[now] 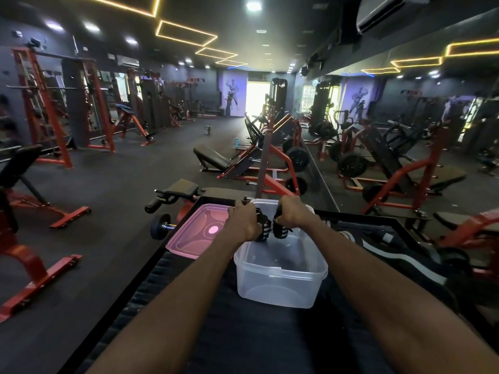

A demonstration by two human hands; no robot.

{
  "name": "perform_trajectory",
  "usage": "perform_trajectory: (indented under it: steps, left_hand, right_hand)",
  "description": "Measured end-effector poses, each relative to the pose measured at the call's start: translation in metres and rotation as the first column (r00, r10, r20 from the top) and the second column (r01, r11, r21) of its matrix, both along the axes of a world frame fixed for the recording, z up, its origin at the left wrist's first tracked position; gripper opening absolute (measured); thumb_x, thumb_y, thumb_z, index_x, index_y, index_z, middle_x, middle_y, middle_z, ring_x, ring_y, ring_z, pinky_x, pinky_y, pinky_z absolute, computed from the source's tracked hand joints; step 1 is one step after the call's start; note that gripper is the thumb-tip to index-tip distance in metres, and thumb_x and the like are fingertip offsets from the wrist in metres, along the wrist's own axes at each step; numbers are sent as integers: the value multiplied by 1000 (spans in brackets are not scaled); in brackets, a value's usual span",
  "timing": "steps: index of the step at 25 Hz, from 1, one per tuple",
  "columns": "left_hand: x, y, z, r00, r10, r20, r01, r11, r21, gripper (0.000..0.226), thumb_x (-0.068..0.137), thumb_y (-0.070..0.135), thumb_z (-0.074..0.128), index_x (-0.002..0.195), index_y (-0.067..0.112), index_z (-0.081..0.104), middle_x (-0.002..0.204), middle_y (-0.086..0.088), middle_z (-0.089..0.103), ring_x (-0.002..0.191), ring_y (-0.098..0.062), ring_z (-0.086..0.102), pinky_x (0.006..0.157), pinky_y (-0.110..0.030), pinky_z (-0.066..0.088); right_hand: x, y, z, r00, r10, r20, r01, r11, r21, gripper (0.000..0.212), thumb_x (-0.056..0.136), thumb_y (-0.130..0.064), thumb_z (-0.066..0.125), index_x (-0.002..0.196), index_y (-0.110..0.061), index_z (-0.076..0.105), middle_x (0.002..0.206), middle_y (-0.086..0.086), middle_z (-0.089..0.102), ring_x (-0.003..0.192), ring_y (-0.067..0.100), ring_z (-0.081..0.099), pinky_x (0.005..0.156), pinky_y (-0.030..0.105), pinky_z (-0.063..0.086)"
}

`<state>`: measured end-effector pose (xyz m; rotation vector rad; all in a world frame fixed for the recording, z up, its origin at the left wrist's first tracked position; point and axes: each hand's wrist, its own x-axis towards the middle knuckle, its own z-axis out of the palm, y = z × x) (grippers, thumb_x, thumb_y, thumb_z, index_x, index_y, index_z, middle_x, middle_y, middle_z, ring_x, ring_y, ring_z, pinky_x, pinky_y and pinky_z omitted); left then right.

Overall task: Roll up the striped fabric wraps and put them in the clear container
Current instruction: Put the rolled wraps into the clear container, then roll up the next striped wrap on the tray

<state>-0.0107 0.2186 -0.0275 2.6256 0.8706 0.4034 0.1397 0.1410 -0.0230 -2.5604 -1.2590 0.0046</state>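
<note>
From the head view, both arms reach forward over a dark padded counter (243, 333), and each hand carries one rolled striped wrap just above the far half of the clear container (280, 276). The left hand (243, 221) has its fingers curled over the top of the left wrap (262, 225), and the right hand (293, 214) has its fingers curled over the top of the right wrap (279, 225); neither hand shows any slack, so both look like firm holds. The two rolls hang side by side, nearly touching, with their long axes close to upright and their lower ends dipping below the container's rim line as seen from here, though whether they are truly inside the walls or only in front of the far rim is hard to tell. The drop that matters is straight down: the container's open mouth lies directly beneath the fingers, so the coming move looks like a short lowering and release, with neither hand clearly nearer than the other. The container seems otherwise empty; a dark smudge shows through its floor, which may be only the counter beneath. Its pink lid (199, 230) lies flat on the counter just left of it, touching or almost touching its corner. More striped fabric (399, 255) trails along the counter to the right.
</note>
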Motion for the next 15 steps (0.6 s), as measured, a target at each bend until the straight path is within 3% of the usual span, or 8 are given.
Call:
perform_trajectory:
  steps: [9, 15]
  left_hand:
    - [1, 10, -10, 998, -55, 17, 54, 997, 47, 20, 85, 17, 63, 103, 8, 61, 110, -16, 62, 113, -33, 49, 89, -39, 42]
    - [-1, 9, -5, 999, -4, 33, 3, 999, 48, 25, 85, 24, 60, 106, 10, 59, 120, -19, 55, 118, -38, 48, 99, -48, 44]
  right_hand:
    - [-3, 12, -17, 996, -58, 62, 59, 998, -4, 33, 86, -12, 66, 117, -5, 57, 121, 21, 56, 108, 37, 61, 87, 40, 52]
    - [-6, -1, -1, 998, -65, 14, 65, 998, 15, 34, 82, -15, 72, 111, -6, 57, 110, 14, 59, 97, 31, 62, 84, 41, 57]
